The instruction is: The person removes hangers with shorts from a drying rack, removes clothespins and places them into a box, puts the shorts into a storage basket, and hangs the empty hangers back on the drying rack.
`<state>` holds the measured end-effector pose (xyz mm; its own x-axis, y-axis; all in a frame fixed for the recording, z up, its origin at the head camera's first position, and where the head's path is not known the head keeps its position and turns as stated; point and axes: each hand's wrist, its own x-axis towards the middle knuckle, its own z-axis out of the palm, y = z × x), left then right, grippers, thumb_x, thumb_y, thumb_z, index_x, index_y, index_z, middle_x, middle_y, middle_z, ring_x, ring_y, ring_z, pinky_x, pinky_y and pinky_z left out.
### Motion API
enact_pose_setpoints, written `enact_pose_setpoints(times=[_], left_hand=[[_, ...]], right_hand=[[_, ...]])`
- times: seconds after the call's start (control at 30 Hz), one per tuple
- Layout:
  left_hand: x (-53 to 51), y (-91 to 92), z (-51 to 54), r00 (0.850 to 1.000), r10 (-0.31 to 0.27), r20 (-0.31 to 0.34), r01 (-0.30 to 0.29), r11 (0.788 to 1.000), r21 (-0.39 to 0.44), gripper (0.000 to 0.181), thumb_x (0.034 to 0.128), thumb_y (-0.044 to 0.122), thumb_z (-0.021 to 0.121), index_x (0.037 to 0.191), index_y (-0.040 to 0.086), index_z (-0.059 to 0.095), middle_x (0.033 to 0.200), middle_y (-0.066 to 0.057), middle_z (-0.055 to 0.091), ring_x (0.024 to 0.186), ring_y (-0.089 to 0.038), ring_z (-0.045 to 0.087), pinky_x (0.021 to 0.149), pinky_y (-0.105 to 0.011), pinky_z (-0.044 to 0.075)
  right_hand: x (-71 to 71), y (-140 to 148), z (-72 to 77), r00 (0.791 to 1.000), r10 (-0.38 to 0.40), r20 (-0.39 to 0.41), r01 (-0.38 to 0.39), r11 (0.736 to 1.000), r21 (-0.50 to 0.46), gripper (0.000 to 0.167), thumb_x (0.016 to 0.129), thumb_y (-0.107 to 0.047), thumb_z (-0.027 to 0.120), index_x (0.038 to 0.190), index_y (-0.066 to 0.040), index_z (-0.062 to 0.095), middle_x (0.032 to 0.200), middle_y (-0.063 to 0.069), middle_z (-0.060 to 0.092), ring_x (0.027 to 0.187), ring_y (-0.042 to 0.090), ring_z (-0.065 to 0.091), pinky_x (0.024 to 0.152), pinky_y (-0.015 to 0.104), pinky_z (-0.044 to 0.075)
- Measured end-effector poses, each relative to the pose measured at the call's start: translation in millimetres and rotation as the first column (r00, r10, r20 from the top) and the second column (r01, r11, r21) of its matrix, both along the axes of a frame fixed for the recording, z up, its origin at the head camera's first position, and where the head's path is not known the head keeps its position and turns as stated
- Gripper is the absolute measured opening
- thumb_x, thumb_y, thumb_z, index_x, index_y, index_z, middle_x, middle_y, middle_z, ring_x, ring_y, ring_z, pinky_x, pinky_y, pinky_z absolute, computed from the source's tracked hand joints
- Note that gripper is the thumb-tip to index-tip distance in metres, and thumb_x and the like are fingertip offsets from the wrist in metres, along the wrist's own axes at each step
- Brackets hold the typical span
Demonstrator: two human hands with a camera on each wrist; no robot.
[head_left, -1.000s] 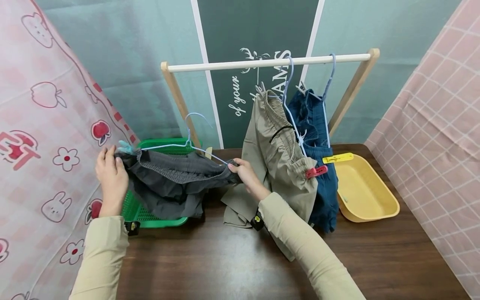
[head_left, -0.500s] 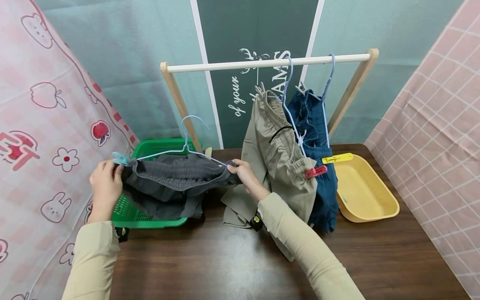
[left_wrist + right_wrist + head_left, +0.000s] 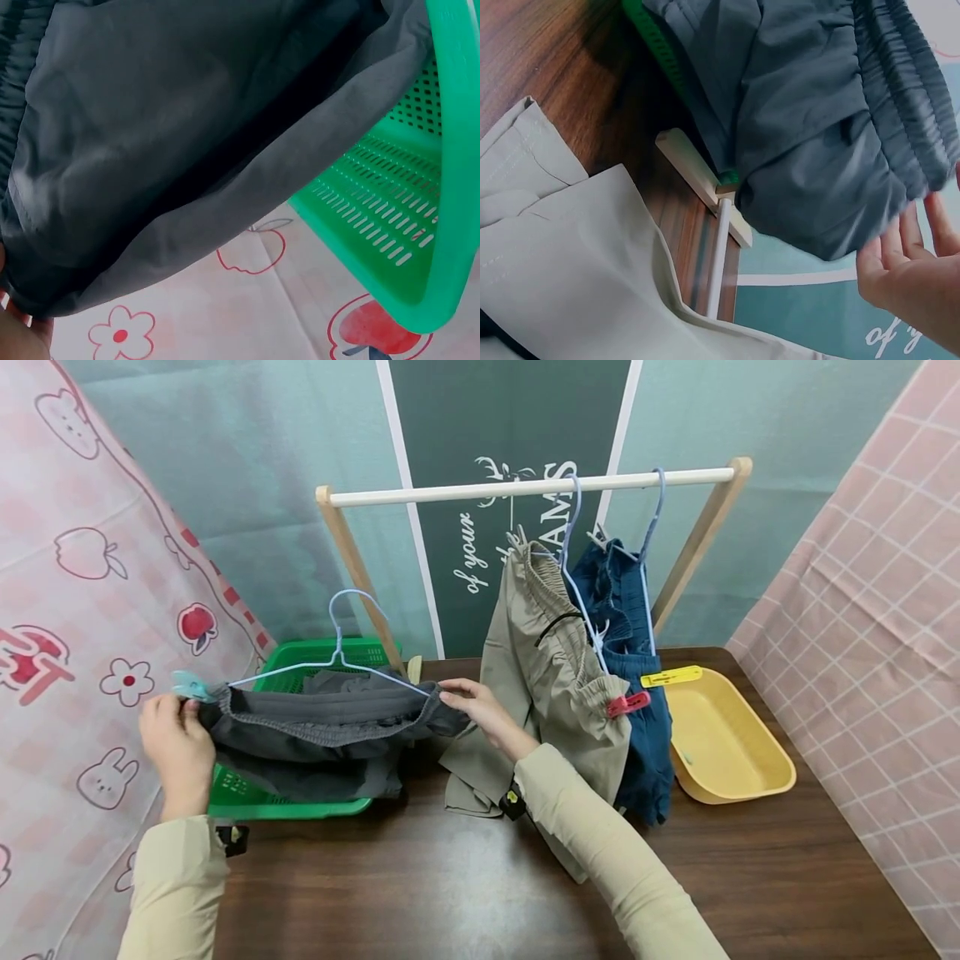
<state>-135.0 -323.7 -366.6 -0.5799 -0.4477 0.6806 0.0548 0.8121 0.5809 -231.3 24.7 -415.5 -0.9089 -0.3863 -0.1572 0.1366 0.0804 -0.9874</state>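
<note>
A pair of dark grey pants (image 3: 337, 718) with an elastic waistband is stretched between my hands, partly over the green basket (image 3: 292, 812). A light blue hanger (image 3: 339, 647) lies along the waistband, its hook upward. My left hand (image 3: 178, 752) pinches the left waist end, beside a teal clothespin (image 3: 192, 686). At the other end, my right hand (image 3: 483, 714) holds the waistband near the hanger's tip between thumb and fingers. No clothespin shows at that end. In the right wrist view, the right hand's fingers (image 3: 891, 244) lie against the waistband edge, the thumb mostly out of frame.
A rack with a white rail (image 3: 450, 492) carries khaki pants (image 3: 517, 635) and a blue garment (image 3: 656, 735) on hangers. A red clothespin (image 3: 628, 704) and a yellow clothespin (image 3: 671, 677) grip them. A yellow tray (image 3: 772, 781) stands at the right of the brown table (image 3: 420, 893).
My left hand has moved left with the waistband end and teal clothespin. The hanger has shifted left and the waistband stretched straighter. My right hand has barely moved; its fingers look straighter.
</note>
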Motion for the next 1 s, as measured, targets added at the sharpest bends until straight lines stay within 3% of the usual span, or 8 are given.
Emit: enact_pose_setpoints(times=[0.2,0.3,0.4,0.47,0.57,0.83,0.9,1.0], left_hand=[[5.8,-7.9,0.1,0.995,0.044,-0.093,-0.042,0.999,0.025,0.039,0.0957,0.021,0.050,0.090,-0.017,0.048,0.099,-0.036,0.045,0.101,-0.056,0.039,0.092,-0.058,0.027],[8.7,-11.5,1.2,0.987,0.082,-0.137,-0.074,0.996,0.059,0.042,0.0946,0.025,0.050,0.091,-0.017,0.047,0.092,-0.027,0.045,0.101,-0.054,0.039,0.092,-0.056,0.027],[10.8,-15.6,3.5,0.974,0.151,-0.170,-0.133,0.985,0.113,0.043,0.0937,0.027,0.051,0.093,-0.016,0.048,0.079,0.004,0.041,0.093,-0.028,0.046,0.095,-0.051,0.028],[12.2,-18.8,5.4,0.960,0.206,-0.192,-0.179,0.973,0.149,0.041,0.0944,0.026,0.050,0.094,-0.015,0.049,0.084,0.021,0.031,0.093,-0.008,0.040,0.097,-0.047,0.029],[15.3,-23.2,8.8,0.934,0.290,-0.210,-0.253,0.950,0.185,0.038,0.0969,0.025,0.048,0.095,-0.013,0.050,0.088,0.027,0.024,0.096,0.007,0.024,0.100,-0.041,0.029],[23.9,-34.8,16.4,0.893,0.382,-0.238,-0.343,0.920,0.187,0.037,0.0993,0.023,0.044,0.097,-0.013,0.052,0.087,0.025,0.022,0.102,0.000,0.031,0.102,-0.037,0.030],[25.8,-37.1,16.7,0.887,0.402,-0.227,-0.371,0.913,0.170,0.042,0.0990,0.028,0.044,0.099,-0.013,0.054,0.088,0.026,0.022,0.109,-0.012,0.041,0.104,-0.037,0.031],[29.5,-36.2,17.7,0.891,0.416,-0.181,-0.399,0.908,0.125,0.053,0.0977,0.040,0.042,0.103,-0.010,0.058,0.084,0.007,0.048,0.114,-0.036,0.045,0.105,-0.041,0.031]], right_hand=[[-1.8,3.1,-0.3,1.000,-0.013,-0.015,0.012,1.000,-0.022,0.034,0.099,-0.009,0.047,0.130,0.006,0.051,0.136,0.024,0.050,0.126,0.034,0.049,0.107,0.041,0.040],[-3.6,4.2,-1.2,1.000,-0.014,-0.006,0.014,1.000,-0.023,0.034,0.099,-0.008,0.046,0.130,0.006,0.051,0.136,0.025,0.050,0.129,0.035,0.048,0.110,0.043,0.037],[-4.9,4.9,-1.9,1.000,-0.015,0.004,0.015,1.000,-0.020,0.033,0.100,-0.008,0.046,0.130,0.005,0.051,0.136,0.025,0.050,0.129,0.036,0.048,0.110,0.043,0.038],[-5.3,5.0,-1.8,1.000,-0.015,0.010,0.015,1.000,-0.015,0.033,0.099,-0.008,0.046,0.129,0.004,0.051,0.136,0.024,0.051,0.128,0.036,0.049,0.109,0.043,0.038],[-5.7,5.1,-1.4,1.000,-0.007,0.010,0.007,1.000,-0.003,0.033,0.100,-0.009,0.046,0.129,0.003,0.052,0.135,0.024,0.052,0.128,0.035,0.050,0.108,0.043,0.038],[-6.4,4.8,-1.2,1.000,0.018,0.002,-0.018,1.000,-0.010,0.033,0.099,-0.006,0.046,0.130,0.006,0.050,0.135,0.027,0.051,0.127,0.036,0.049,0.109,0.044,0.038],[-6.2,3.8,-0.6,1.000,0.025,0.004,-0.025,1.000,-0.010,0.034,0.098,-0.005,0.046,0.130,0.006,0.049,0.134,0.027,0.051,0.127,0.036,0.050,0.108,0.044,0.039],[-4.9,1.9,0.2,1.000,0.028,0.008,-0.028,1.000,-0.012,0.034,0.098,-0.005,0.046,0.130,0.006,0.049,0.133,0.027,0.052,0.126,0.037,0.050,0.108,0.043,0.040]])
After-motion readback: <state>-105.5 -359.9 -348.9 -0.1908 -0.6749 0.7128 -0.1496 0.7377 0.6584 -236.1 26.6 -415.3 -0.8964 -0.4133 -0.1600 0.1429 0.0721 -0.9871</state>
